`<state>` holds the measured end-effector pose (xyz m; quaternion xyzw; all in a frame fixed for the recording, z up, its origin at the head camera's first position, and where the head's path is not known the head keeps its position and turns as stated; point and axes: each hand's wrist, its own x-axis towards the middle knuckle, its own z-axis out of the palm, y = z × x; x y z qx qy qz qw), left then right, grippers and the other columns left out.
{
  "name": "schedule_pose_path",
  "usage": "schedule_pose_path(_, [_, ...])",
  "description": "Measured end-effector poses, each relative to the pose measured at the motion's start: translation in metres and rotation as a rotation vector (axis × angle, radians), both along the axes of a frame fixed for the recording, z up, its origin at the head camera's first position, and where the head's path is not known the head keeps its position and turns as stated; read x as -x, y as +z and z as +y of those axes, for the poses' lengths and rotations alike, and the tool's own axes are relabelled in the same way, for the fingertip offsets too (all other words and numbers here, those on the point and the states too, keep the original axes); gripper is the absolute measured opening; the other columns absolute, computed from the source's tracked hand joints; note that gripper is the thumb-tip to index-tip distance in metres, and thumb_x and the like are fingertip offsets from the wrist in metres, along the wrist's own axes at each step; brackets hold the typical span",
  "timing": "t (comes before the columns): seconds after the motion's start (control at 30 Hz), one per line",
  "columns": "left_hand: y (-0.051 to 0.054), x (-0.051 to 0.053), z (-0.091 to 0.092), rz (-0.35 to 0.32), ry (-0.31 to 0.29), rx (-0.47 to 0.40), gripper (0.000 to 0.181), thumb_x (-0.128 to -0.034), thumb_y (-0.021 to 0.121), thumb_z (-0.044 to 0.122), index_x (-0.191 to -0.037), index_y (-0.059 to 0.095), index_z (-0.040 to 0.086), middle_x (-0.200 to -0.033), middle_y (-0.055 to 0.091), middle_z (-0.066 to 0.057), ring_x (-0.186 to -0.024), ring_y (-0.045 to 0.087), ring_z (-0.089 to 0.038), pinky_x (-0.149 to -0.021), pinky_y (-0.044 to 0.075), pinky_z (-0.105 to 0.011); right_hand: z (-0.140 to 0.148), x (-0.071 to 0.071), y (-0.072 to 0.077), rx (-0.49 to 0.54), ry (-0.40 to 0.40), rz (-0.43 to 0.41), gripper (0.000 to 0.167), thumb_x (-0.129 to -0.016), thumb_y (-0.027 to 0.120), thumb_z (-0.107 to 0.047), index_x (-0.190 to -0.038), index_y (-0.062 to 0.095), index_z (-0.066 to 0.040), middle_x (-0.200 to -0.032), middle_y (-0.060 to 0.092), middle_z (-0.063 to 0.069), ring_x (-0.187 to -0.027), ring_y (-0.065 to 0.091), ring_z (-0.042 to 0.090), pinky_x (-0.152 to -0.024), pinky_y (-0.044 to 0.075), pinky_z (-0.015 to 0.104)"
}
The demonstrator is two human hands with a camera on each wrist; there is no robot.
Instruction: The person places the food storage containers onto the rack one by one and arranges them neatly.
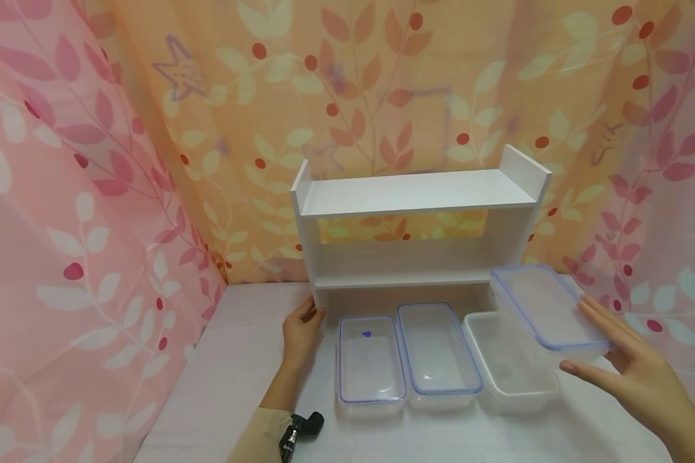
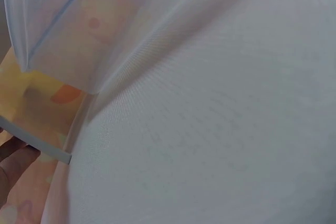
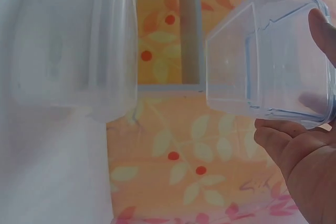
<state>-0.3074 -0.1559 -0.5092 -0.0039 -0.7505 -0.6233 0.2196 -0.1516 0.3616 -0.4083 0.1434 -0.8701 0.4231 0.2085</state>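
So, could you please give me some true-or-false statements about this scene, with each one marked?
1. The left hand holds the left side of the white rack. True.
2. The right hand holds a blue-rimmed container. True.
3. That container rests on the rack's top shelf. False: it is held up above the table.
4. All three containers on the table have blue rims. False: the rightmost container has a colourless rim.
5. The left container has a small blue mark. True.
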Motion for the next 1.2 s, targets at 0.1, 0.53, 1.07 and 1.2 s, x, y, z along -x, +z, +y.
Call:
schedule_pose_path(0.1, [0.005, -0.003, 0.002, 0.001, -0.014, 0.003, 0.043, -0.0922, 0.074, 0.001, -0.133, 0.063, -0.005, -0.132, 0.064, -0.022, -0.109, 0.070, -0.039, -0.080, 0.056, -0.018, -0.004, 0.002, 0.008, -0.010, 0.032, 0.017, 0.098, -0.074, 0.085, 0.011, -0.158, 0.040, -0.009, -0.169, 0.027, -0.004, -0.143, 0.030, -0.013, -0.095, 0.032, -0.004])
schedule_pose_path(0.53, [-0.021, 0.016, 0.000, 0.012, -0.010, -0.028, 0.042, -0.0902, 0.078, 0.007, -0.131, 0.069, 0.005, -0.132, 0.067, -0.015, -0.108, 0.072, -0.032, -0.082, 0.057, -0.020, -0.026, 0.007, 0.036, -0.006, 0.132, 0.017, 0.102, -0.073, 0.084, 0.015, -0.159, 0.036, -0.009, -0.170, 0.024, 0.000, -0.147, 0.029, -0.006, -0.100, 0.034, -0.001])
schedule_pose_path(1.07, [-0.020, 0.018, 0.002, 0.010, -0.007, -0.024, 0.043, -0.0905, 0.078, 0.008, -0.132, 0.067, 0.004, -0.134, 0.066, -0.013, -0.110, 0.071, -0.033, -0.083, 0.057, -0.021, -0.063, 0.014, 0.069, 0.007, 0.174, 0.027, 0.099, -0.072, 0.087, 0.010, -0.157, 0.042, -0.011, -0.166, 0.034, 0.004, -0.134, 0.045, -0.009, -0.099, 0.038, 0.003])
schedule_pose_path(1.2, [-0.015, 0.016, 0.005, 0.011, -0.020, -0.021, 0.042, -0.0915, 0.075, 0.002, -0.132, 0.065, -0.001, -0.136, 0.063, -0.019, -0.111, 0.070, -0.038, -0.083, 0.057, -0.020, -0.071, 0.015, 0.077, 0.002, 0.189, 0.029, 0.099, -0.073, 0.086, 0.010, -0.158, 0.041, -0.013, -0.166, 0.034, 0.004, -0.132, 0.046, -0.006, -0.099, 0.038, 0.003])
